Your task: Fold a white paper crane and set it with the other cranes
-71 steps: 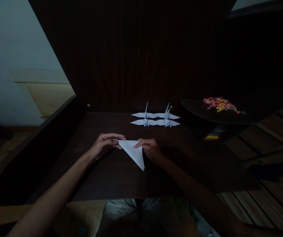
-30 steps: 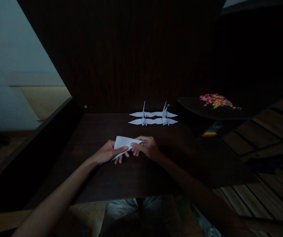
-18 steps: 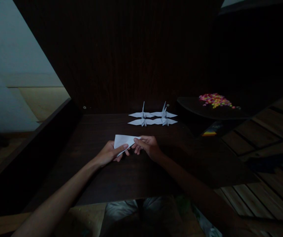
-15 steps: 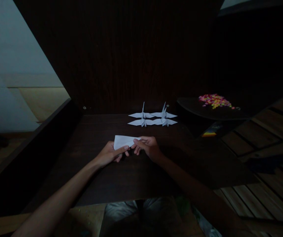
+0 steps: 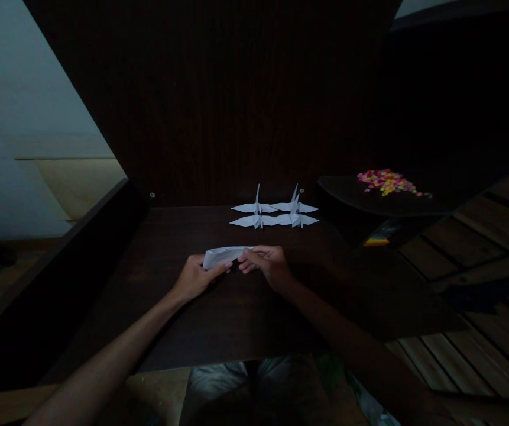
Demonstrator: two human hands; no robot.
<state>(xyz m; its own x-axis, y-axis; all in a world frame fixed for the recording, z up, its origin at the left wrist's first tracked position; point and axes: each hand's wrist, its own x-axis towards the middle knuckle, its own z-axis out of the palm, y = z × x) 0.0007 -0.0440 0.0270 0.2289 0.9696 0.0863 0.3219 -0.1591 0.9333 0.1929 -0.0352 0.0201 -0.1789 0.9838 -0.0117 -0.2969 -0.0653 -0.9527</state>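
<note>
A folded piece of white paper (image 5: 221, 255) is held between my two hands above the dark table. My left hand (image 5: 198, 275) pinches its lower left part, with the thumb lying along the near side. At the paper's narrow right end, the thumb and fingers of my right hand (image 5: 267, 263) are closed on it. The left part of the paper bulges into a loop, showing a gap between its layers. Beyond my hands, several white paper cranes (image 5: 254, 220) stand close together in two rows, with their wings touching or overlapping.
Small colourful pieces (image 5: 387, 181) lie heaped on a rounded dark shelf (image 5: 347, 198) at the right. A dark panel (image 5: 219, 106) rises behind the table (image 5: 169, 337), and a raised side board (image 5: 59, 278) bounds it on the left. Wooden slats (image 5: 453, 361) show at the lower right.
The paper, flat and broad before, is now bent over at its top and bulges into a loop on the left. My fingers have shifted slightly around it.
</note>
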